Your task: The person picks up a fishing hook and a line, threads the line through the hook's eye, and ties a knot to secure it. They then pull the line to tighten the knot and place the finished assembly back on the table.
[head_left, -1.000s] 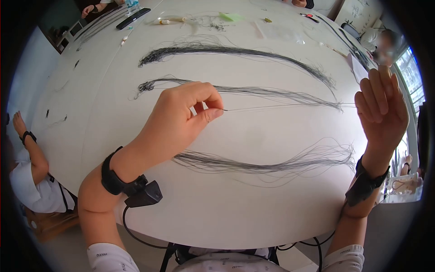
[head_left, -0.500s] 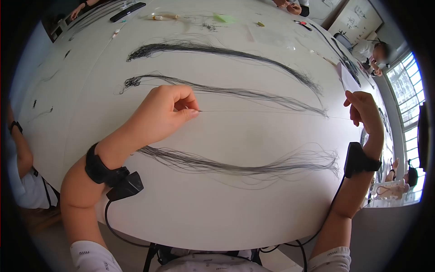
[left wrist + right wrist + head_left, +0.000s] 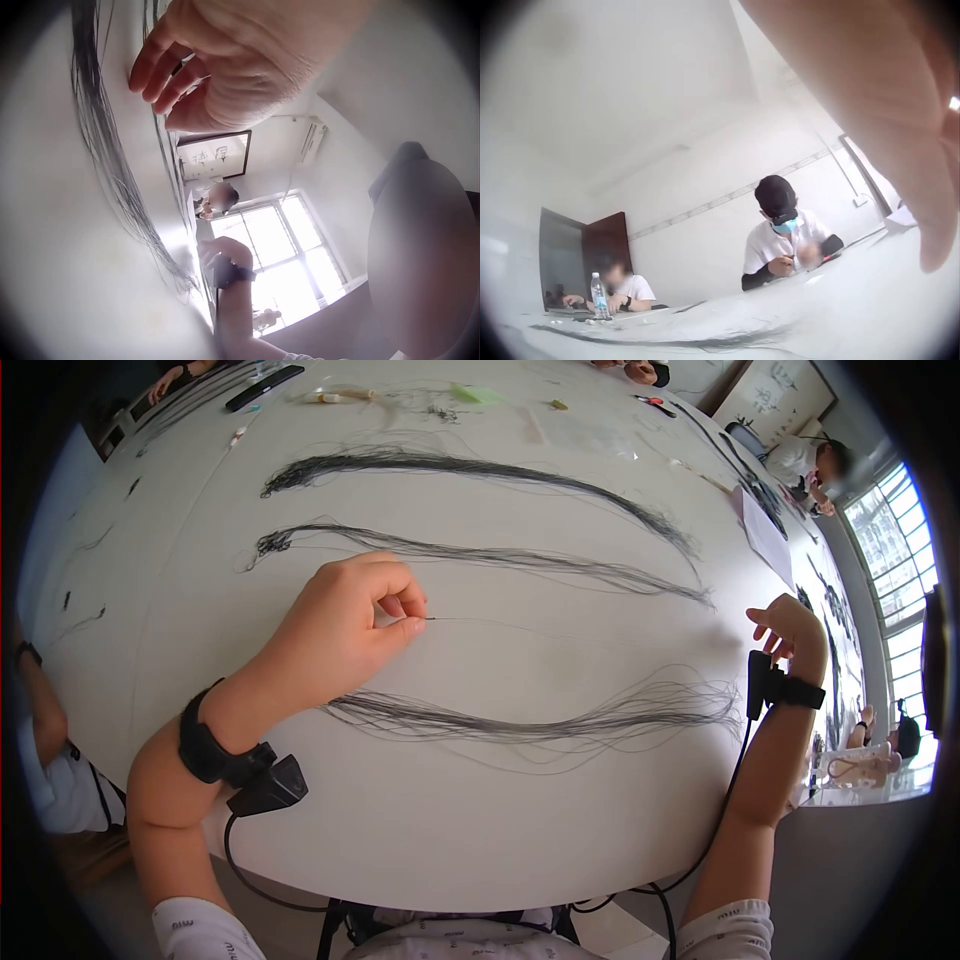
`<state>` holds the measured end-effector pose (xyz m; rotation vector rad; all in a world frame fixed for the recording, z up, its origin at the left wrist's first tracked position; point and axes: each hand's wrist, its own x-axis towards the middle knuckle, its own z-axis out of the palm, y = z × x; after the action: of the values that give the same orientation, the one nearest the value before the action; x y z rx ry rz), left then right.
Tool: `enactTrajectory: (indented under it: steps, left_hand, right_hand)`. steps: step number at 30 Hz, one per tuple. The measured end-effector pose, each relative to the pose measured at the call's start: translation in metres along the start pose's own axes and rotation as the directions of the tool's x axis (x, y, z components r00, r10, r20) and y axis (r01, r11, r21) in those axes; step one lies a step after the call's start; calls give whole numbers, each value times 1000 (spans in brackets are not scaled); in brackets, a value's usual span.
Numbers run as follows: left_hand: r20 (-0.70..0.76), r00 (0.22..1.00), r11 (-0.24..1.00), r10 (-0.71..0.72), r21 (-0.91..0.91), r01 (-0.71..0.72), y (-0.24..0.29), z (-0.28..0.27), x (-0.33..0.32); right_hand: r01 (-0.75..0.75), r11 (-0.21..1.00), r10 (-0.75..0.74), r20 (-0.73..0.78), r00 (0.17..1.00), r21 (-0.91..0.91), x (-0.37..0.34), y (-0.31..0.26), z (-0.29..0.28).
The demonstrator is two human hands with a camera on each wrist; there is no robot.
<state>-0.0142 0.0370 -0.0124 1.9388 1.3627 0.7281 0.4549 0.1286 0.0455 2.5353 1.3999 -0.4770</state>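
The thin dark hair-like strand (image 3: pixel 472 620), pinched in my left hand (image 3: pixel 360 605), now curves slack toward my well-apart right hand (image 3: pixel 796 628), no longer taut, so pulling seems finished; I cannot tell whether that holds anything.

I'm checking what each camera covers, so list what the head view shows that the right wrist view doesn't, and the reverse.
Head view only: the left hand pinching a thin strand, and the black device strapped to the left wrist.

Right wrist view only: a light-blue face mask on a person across the table, and the patterned strip along the wall.

Both: the right hand, close and blurred in its own view; the white table; and dark strands lying on it.
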Motion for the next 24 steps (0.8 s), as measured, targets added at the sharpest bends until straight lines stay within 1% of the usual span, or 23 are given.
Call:
enactTrajectory:
  steps: [1, 2, 3, 4, 5, 6, 7, 8, 9, 10, 11, 12, 13, 14, 15, 16, 17, 18, 19, 20, 21, 22, 24]
  left_hand:
    - [1, 1000, 1000, -4, 3, 4, 2, 1, -1]
    - [-7, 1000, 1000, 31, 1, -31, 5, 2, -3]
    - [-16, 998, 998, 65, 0, -65, 6, 4, -5]
    - [-14, 998, 998, 61, 4, -61, 8, 6, -6]
    - [-17, 993, 993, 117, 2, -117, 10, 7, -8]
    - [-19, 985, 985, 171, -1, -171, 11, 8, -10]
    - [-18, 986, 986, 167, 3, -167, 11, 10, -11]
    - [-4, 981, 981, 192, -19, -192, 12, 11, -13]
    - [8, 976, 975, 218, -41, -218, 12, 12, -14]
    - [12, 976, 976, 217, -36, -216, 14, 13, -15]
    - [14, 973, 973, 231, -35, -230, 15, 13, -17]
    - [17, 970, 970, 243, -34, -242, 16, 13, -18]
    - [22, 971, 971, 237, -28, -237, 17, 13, -19]
    - [13, 960, 960, 280, -22, -280, 19, 13, -20]
    - [5, 946, 946, 323, -17, -323, 20, 13, -21]
    - [6, 948, 948, 318, -14, -318, 21, 14, -22]
    - [-9, 940, 940, 340, -29, -341, 22, 15, -23]
    - [-23, 931, 930, 364, -44, -365, 23, 16, -23]
    - [-23, 932, 931, 363, -45, -363, 24, 16, -24]
    - [-32, 913, 913, 407, -10, -408, 26, 15, -25]
    - [-38, 892, 893, 451, 26, -450, 28, 15, -25]
    - [-35, 893, 894, 448, 24, -448, 29, 15, -26]
    - [-69, 866, 869, 496, 43, -494, 31, 16, -28]
  right_hand:
    - [22, 1000, -22, -27, 999, 0, -3, -3, 1]
    - [44, 999, -44, -54, 998, -1, -7, -8, 2]
    - [112, 993, -114, -110, 987, -24, -22, -21, 3]
    - [115, 993, -116, -106, 988, -21, -34, -31, 3]
    - [272, 957, -285, -154, 946, -97, -45, -41, 3]
    - [417, 891, -447, -188, 875, -179, -54, -52, 8]
    - [525, 837, -546, -256, 797, -152, -63, -64, 16]
    - [625, 769, -630, -326, 705, -134, -75, -76, 25]
    - [781, 624, -729, -371, 575, -15, -85, -91, 37]
    - [895, 436, -790, -436, 431, 93, -97, -105, 50]
    - [914, 349, -831, -384, 403, 206, -112, -117, 60]
    - [911, 258, -869, -336, 364, 321, -128, -128, 70]
    - [850, 250, -875, -269, 403, 463, -147, -135, 78]
    - [767, 243, -882, -195, 430, 594, -163, -139, 83]
    - [750, 280, -896, -117, 428, 599, -171, -141, 87]
    - [735, 318, -905, -38, 423, 599, -176, -142, 90]
    - [680, 277, -919, -18, 393, 679, -180, -144, 96]
    - [696, 162, -943, -100, 319, 699, -182, -145, 104]
    - [674, 69, -948, -162, 274, 735, -180, -145, 116]
    - [646, -24, -946, -226, 233, 763, -179, -146, 125]
    - [604, -44, -938, -241, 250, 796, -180, -145, 129]
    - [601, -42, -938, -239, 252, 798, -182, -144, 127]
    - [441, 91, -923, -91, 374, 893, -187, -142, 121]
